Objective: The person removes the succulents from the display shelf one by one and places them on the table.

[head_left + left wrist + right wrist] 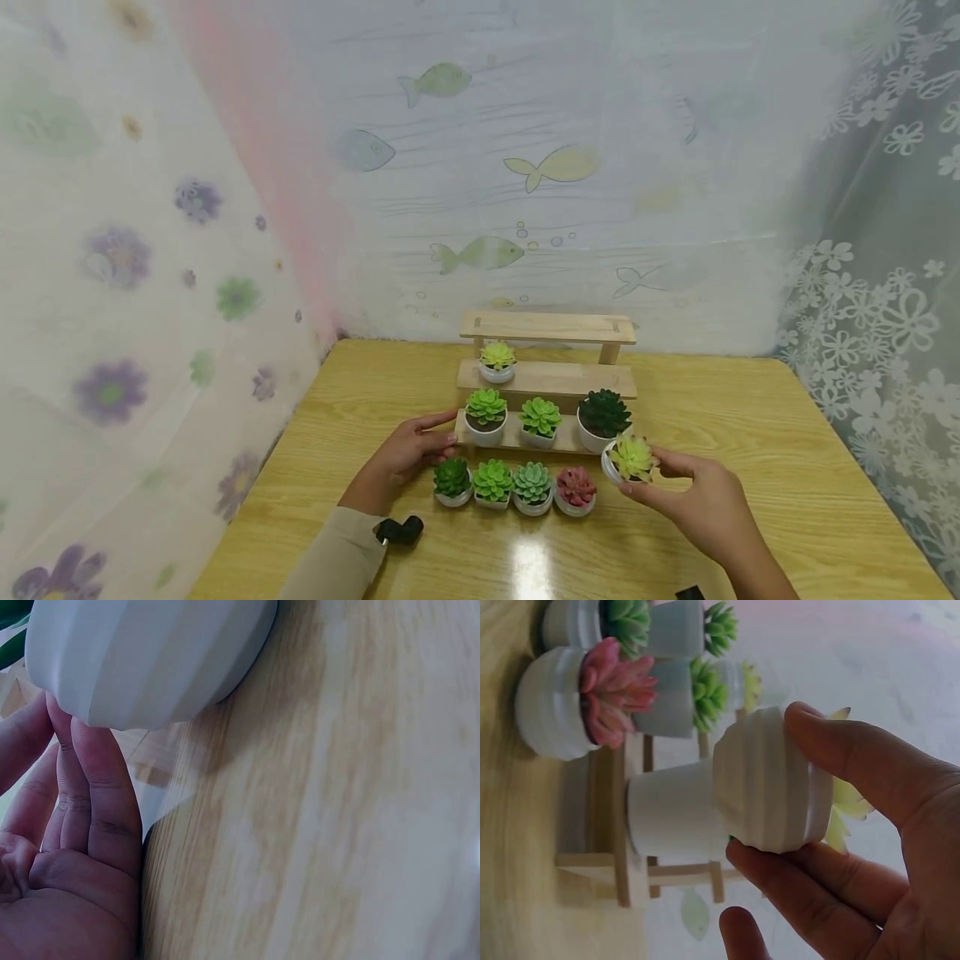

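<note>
My right hand [701,504] pinches a white pot with a yellow-green succulent [632,458] between thumb and fingers, in front of the stand's right end. In the right wrist view the ribbed pot [769,784] is tilted sideways. At the left end of a three-tier wooden plant stand [555,379], my left hand [405,450] grips the lowest board; a white pot [150,660] hides the fingertips in the left wrist view. On that board stand a light green succulent [486,406], another green one [540,417] and a dark green one [603,412].
A smaller yellow-green succulent [497,357] stands on the middle tier's left. A row before the stand holds a dark green [452,477], a bright green [492,481], a pale green [532,483] and a red succulent [576,486]. Printed curtains [555,208] surround the wooden table [795,483].
</note>
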The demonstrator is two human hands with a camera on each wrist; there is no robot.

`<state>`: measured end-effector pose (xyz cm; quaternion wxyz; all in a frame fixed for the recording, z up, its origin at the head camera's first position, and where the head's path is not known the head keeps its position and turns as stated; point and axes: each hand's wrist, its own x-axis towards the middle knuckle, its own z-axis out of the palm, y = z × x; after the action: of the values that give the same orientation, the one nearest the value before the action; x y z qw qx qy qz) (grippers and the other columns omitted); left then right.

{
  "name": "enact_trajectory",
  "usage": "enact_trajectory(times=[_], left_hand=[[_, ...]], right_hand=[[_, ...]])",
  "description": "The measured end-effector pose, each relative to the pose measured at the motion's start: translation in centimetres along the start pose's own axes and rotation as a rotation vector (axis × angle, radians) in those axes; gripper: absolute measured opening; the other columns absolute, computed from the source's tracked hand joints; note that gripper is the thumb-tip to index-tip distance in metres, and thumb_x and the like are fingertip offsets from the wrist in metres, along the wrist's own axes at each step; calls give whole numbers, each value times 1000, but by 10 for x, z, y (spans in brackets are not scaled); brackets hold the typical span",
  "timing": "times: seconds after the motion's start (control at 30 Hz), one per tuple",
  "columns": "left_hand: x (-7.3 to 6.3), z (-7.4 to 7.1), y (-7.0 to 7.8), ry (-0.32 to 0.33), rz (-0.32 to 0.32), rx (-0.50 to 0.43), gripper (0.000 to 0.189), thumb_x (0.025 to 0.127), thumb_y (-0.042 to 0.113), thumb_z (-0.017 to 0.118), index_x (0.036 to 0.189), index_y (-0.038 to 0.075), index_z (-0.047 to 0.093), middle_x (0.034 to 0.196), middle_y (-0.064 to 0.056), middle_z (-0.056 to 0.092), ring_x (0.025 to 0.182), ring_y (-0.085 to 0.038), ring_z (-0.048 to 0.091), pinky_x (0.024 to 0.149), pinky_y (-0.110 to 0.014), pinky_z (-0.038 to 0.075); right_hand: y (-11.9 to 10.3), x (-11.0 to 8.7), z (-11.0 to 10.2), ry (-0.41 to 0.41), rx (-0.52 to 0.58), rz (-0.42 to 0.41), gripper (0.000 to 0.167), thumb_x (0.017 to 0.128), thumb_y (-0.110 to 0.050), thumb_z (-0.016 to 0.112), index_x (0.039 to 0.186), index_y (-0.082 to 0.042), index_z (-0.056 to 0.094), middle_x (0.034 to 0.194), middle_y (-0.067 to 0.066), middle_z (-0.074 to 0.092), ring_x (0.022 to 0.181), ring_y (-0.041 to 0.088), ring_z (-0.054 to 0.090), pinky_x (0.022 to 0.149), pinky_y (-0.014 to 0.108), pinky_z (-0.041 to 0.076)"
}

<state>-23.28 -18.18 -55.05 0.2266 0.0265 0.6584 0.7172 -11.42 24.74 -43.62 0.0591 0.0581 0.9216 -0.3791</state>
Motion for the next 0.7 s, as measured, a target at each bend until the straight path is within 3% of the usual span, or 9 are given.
enact_trajectory(times=[0.23, 0.47, 0.7], left_hand=[[-1, 1, 0, -5, 7, 6, 61, 101, 13, 69, 157, 13, 47, 93, -2, 78, 78, -9, 72, 76, -27, 60], [-1, 0, -1, -5, 10, 7, 60, 101, 13, 69, 157, 13, 47, 94, -2, 78, 79, -9, 72, 76, -27, 60], [-1, 0, 0, -4, 8, -5, 60, 100, 12, 69, 157, 12, 47, 94, -3, 78, 78, -9, 72, 75, -26, 60]], right_hand=[[16, 1, 10, -1, 17, 31, 91, 71, -68, 86, 141, -14, 67, 122, 11, 74, 119, 35, 65, 86, 51, 57], [31, 8, 26, 35, 2, 19, 91, 70, -67, 87, 139, -10, 68, 119, 12, 76, 113, 32, 69, 89, 54, 56], [44, 18, 39, 29, 31, 17, 88, 71, -58, 91, 137, -5, 68, 119, 15, 76, 103, 28, 74, 79, 41, 61]])
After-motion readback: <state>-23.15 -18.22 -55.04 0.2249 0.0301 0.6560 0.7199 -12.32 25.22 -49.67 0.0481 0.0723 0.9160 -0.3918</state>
